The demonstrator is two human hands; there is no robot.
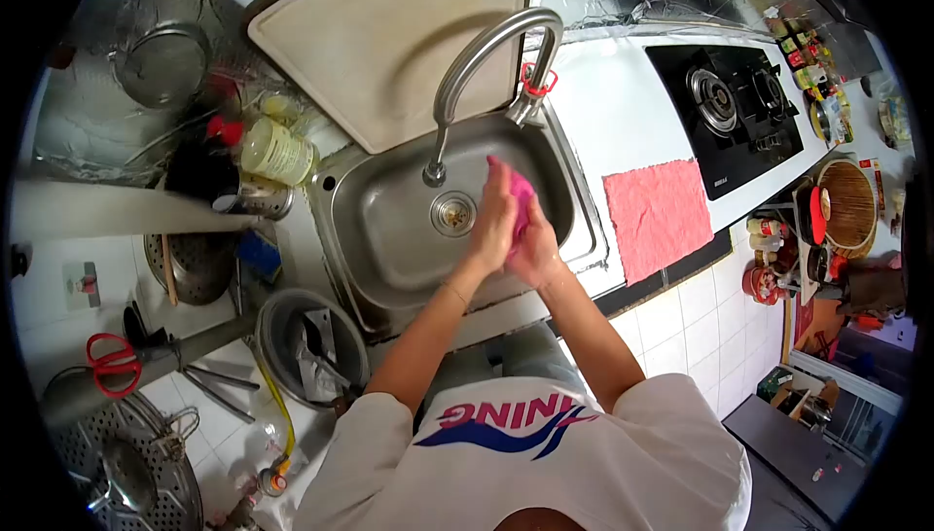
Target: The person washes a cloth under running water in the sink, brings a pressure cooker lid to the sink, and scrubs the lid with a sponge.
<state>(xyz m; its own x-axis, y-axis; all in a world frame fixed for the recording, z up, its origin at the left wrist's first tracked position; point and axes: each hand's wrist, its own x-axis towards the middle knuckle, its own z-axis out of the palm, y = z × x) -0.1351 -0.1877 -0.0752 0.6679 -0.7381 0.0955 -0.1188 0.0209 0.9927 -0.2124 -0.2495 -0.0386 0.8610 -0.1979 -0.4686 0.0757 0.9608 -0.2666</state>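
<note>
A bright pink cloth (522, 193) is bunched between my two hands, over the right half of the steel sink (384, 239). My left hand (494, 223) presses on its left side, fingers pointing toward the faucet. On the other side my right hand (534, 247) is closed around the cloth's lower part. The curved faucet (472, 64) rises behind the sink, its spout end hanging left of my hands. No water stream can be made out. Below the spout lies the drain strainer (453, 213), with small brownish bits in it.
Right of the sink a pink towel (658, 220) lies flat near a black gas stove (725, 108). A large cutting board (389, 45) leans behind the basin. At left stand a detergent bottle (277, 152), a blue sponge (260, 254) and a grey bin (311, 346); red scissors (114, 364) hang nearby.
</note>
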